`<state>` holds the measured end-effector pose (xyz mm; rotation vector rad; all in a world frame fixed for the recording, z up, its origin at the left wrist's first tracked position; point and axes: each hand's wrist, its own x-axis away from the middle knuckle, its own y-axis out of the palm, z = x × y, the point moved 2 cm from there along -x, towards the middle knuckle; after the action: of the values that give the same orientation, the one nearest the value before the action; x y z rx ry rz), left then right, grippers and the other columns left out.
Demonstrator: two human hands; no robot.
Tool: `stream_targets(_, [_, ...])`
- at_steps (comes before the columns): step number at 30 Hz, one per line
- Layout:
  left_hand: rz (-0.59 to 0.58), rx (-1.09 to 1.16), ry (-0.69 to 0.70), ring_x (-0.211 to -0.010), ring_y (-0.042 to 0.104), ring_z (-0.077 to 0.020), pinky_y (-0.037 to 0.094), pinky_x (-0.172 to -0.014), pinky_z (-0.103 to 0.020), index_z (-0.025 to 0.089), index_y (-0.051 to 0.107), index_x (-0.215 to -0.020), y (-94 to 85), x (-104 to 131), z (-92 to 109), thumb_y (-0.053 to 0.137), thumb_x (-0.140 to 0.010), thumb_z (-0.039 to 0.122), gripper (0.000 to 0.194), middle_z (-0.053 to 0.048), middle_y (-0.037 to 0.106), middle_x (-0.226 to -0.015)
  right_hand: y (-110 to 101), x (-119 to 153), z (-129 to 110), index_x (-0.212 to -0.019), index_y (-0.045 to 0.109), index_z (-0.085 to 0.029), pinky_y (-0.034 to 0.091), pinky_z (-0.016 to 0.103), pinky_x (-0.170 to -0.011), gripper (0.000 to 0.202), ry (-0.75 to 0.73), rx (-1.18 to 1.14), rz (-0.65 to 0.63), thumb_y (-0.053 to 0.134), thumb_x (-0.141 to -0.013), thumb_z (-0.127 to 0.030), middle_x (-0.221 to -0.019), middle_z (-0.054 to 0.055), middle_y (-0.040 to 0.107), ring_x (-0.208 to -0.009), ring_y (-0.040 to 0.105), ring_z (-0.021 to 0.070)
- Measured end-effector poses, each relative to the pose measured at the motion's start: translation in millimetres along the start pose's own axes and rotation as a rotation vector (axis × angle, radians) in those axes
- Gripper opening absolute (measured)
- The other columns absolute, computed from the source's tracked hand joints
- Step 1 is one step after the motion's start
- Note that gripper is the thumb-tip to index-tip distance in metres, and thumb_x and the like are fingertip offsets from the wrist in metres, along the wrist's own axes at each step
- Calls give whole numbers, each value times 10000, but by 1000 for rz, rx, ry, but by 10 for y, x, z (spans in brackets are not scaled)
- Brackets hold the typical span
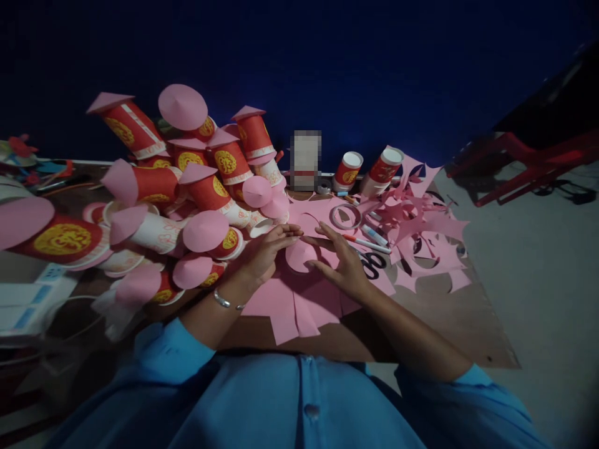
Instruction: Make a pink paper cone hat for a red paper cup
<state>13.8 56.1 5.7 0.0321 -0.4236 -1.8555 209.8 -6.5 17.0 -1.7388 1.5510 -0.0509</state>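
Observation:
A small pink paper cone (300, 255) stands on pink paper sheets (306, 305) in front of me, point up. My left hand (266, 255) is at its left, fingers stretched out over the cone's far side and nothing gripped. On the other side, my right hand (345, 262) has its fingers apart, with the thumb at the cone's right edge. Whether the thumb presses on the paper I cannot tell. Black-handled scissors (374, 265) lie just right of my right hand, their blades hidden.
Red-and-white paper cups with pink cone tops (206, 187) are heaped on the left. Two paper cups (349, 171) stand at the back. A tape roll (345, 217), a marker (374, 234) and pink paper scraps (430, 231) lie on the right. A red chair (510, 162) stands beyond.

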Motion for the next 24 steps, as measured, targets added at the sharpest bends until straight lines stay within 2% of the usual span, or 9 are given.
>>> stream_targets(6, [25,-26,-6,-1178,637,-254,466,-1104,-418,237,768,-1015,45,-1,-2,856,-749,336,297,-38,734,-1110,-7,-1,-17,-1702,188,-322,504,591,-1153,925,-18,-10,25,762,-979,-385,-1359,103,765,-1411,625,314])
stream_targets(14, [3,-11,21,-1182,644,-256,473,-1108,-423,234,764,-1011,42,-6,-2,851,-749,305,284,-46,723,-1118,-10,-5,-30,-1685,248,-321,503,599,-1158,881,9,2,8,761,-975,-414,-1351,113,767,-1400,635,329])
stream_targets(18, [24,-17,27,-1161,638,-245,461,-1098,-397,240,771,-986,55,-2,9,815,-797,339,219,-38,729,-1095,-9,17,-20,-1686,253,-301,504,594,-1163,844,33,-23,31,716,-998,-461,-1431,143,716,-1385,649,329])
stream_targets(20, [35,-10,11,-1135,638,-239,462,-1072,-380,231,764,-997,72,9,19,821,-792,350,243,-34,730,-1076,-8,23,-10,-1693,236,-297,496,597,-1171,849,29,-37,39,701,-1006,-475,-1458,152,696,-1390,645,330])
stream_targets(24, [37,10,-26,-1126,631,-231,464,-1023,-342,202,751,-1023,101,21,24,868,-740,335,333,-39,721,-1074,-8,10,-2,-1702,205,-314,489,590,-1171,908,-11,-31,37,747,-984,-438,-1355,121,763,-1410,628,322])
